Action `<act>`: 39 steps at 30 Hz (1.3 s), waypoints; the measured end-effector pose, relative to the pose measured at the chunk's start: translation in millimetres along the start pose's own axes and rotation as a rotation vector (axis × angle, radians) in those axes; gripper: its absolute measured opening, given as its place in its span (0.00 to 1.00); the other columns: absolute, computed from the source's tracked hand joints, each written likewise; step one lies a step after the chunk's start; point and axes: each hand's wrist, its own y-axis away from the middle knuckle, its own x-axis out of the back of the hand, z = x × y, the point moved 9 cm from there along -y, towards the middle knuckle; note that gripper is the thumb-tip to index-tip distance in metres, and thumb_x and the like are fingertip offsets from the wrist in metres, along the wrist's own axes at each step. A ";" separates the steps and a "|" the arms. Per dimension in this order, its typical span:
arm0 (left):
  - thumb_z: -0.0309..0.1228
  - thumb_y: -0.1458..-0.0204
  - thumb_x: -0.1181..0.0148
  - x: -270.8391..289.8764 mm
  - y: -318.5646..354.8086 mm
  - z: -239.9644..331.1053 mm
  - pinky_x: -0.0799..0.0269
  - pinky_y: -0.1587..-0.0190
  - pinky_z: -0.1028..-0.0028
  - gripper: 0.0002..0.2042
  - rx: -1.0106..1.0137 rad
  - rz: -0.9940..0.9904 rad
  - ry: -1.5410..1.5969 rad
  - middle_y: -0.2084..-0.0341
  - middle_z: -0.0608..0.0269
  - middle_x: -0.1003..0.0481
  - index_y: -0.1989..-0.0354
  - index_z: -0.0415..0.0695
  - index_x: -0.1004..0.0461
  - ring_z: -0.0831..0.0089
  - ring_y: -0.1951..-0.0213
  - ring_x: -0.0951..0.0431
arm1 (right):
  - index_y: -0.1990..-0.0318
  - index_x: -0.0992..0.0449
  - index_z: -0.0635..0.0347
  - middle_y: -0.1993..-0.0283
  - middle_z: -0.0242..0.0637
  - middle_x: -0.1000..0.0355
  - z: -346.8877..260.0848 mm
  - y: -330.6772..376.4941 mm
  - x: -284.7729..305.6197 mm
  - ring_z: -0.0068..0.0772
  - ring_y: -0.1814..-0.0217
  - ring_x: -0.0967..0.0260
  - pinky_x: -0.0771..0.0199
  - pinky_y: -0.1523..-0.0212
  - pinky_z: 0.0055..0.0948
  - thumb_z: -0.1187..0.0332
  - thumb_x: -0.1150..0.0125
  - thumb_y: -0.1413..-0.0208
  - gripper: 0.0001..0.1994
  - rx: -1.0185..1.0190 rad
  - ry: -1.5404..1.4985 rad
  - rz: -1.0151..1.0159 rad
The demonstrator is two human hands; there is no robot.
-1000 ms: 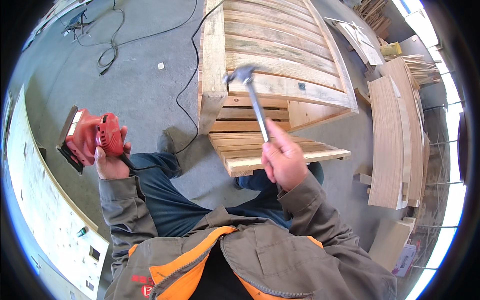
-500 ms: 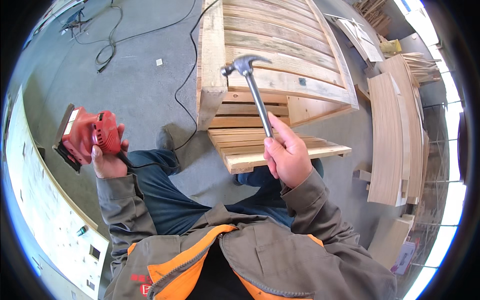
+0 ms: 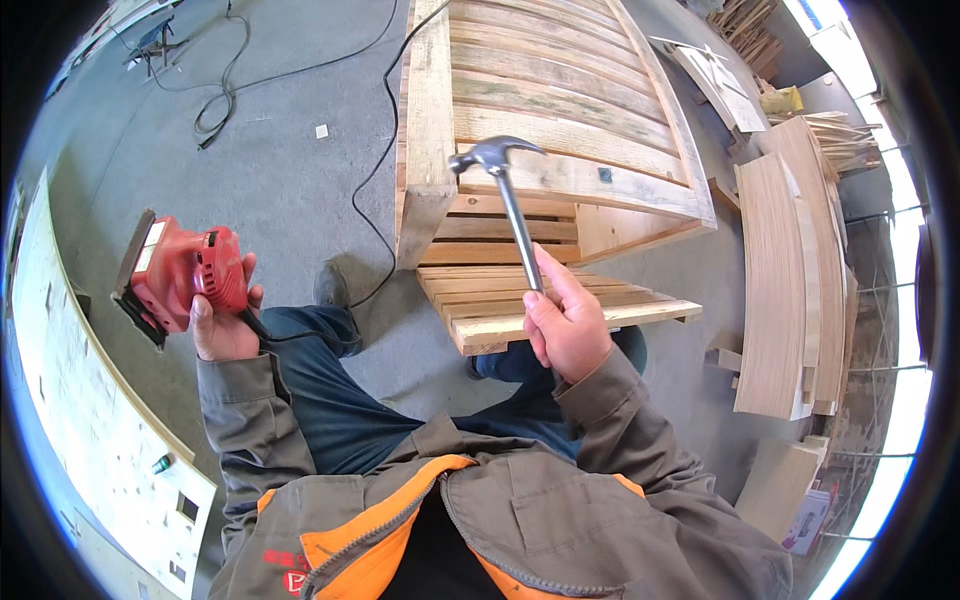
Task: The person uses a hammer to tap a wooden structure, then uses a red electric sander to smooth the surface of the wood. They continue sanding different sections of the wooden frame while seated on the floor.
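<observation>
My left hand [image 3: 228, 325] grips a red electric sander [image 3: 188, 272] by its body, off to the left of my knees. The sander's flat dark pad faces left, and its black cord runs across my thigh. In my right hand [image 3: 570, 322] is a claw hammer [image 3: 514, 205], held by the handle with the metal head up and away from me. The hammer's head appears in front of a slatted wooden frame [image 3: 560, 125]; whether it touches the wood I cannot tell. Below the frame, a lower slatted panel [image 3: 555, 300] reaches toward my right knee.
A long pale board [image 3: 85, 400] curves along the left side. Stacked wooden sheets [image 3: 775, 285] stand at the right, with scrap strips [image 3: 840, 140] behind. A black cable [image 3: 385, 150] runs along the frame's left side, and another cord [image 3: 228, 95] lies looped on the grey floor.
My right hand and the hammer have moved slightly nearer to me, the head lower in view. The sander stays held in my left hand, almost unmoved.
</observation>
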 end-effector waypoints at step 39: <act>0.49 0.50 0.19 -11.9 1.5 3.0 0.12 0.52 0.60 0.50 0.017 -0.012 0.068 0.26 0.48 0.35 0.20 0.55 0.43 0.49 0.35 0.22 | 0.30 0.26 0.55 0.53 0.56 0.20 -180.9 -48.2 -4.5 0.58 0.54 0.21 0.21 0.52 0.46 0.77 0.40 0.33 0.24 0.683 1.458 -0.213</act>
